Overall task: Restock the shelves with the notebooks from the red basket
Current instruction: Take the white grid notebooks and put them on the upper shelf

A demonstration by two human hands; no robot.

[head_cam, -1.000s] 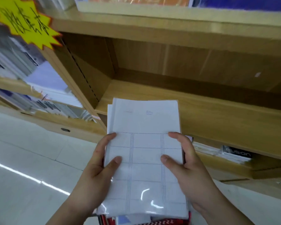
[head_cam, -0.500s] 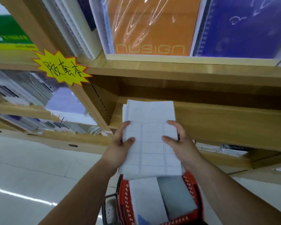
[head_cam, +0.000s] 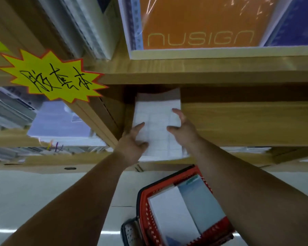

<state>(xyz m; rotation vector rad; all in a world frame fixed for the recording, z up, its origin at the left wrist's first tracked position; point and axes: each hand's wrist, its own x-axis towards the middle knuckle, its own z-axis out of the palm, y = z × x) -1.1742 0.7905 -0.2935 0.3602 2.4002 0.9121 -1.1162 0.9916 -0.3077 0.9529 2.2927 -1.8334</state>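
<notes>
A stack of white notebooks (head_cam: 157, 119) with a ruled grid cover lies on the wooden shelf board (head_cam: 247, 121), against the compartment's left wall. Its far end reaches under the board above. My left hand (head_cam: 132, 141) grips the stack's near left edge, and my right hand (head_cam: 182, 125) holds its right edge with thumb on top. Below, on the floor, stands the red basket (head_cam: 144, 206) holding a white notebook (head_cam: 171, 215) and a pale blue one (head_cam: 201, 205).
An orange Nusign notebook (head_cam: 199, 22) and a blue one (head_cam: 299, 23) stand on the shelf above. A yellow starburst price sign (head_cam: 52, 75) hangs at left, with stocked shelves (head_cam: 11, 107) beyond. The shelf board right of the stack is bare. White tiled floor (head_cam: 43, 192) lies below.
Both hands have pushed the notebook stack forward and down from above the basket onto the shelf, into its left corner. The view has tilted upward and closer to the shelves.
</notes>
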